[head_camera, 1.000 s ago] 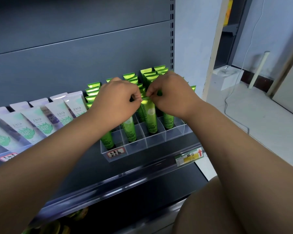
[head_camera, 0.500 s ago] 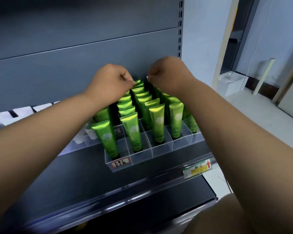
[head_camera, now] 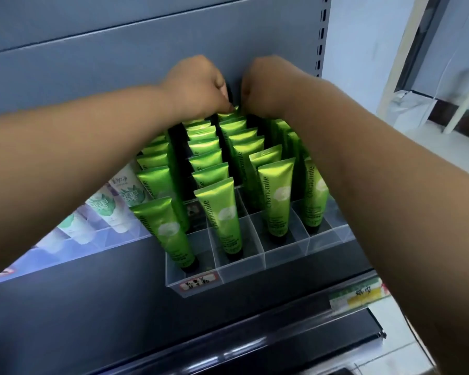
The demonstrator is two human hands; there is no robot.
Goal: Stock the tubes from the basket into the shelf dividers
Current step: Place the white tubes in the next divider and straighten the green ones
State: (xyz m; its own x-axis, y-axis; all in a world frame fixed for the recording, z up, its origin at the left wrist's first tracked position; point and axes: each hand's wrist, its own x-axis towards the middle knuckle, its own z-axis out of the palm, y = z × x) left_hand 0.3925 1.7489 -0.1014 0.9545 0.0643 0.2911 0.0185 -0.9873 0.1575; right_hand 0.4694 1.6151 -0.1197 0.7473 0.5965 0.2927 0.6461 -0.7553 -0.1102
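Several green tubes (head_camera: 220, 217) marked Chamomile stand cap-down in rows inside a clear plastic divider tray (head_camera: 241, 263) on the dark shelf. My left hand (head_camera: 198, 85) and my right hand (head_camera: 266, 85) reach to the back of the tray, close to the grey back panel. Both have curled fingers that pinch the top edge of the rearmost green tube (head_camera: 229, 115) in a middle row. My forearms hide the tubes at the tray's far left and right sides. The basket is out of sight.
White tubes with green prints (head_camera: 111, 201) lie in another clear tray to the left. A yellow price label (head_camera: 360, 295) sits on the shelf's front rail. A perforated upright (head_camera: 321, 36) ends the shelf on the right, with pale floor beyond.
Both hands have moved from the front of the tray to its back with the tube. The view has come closer and tilted down over the tubes.
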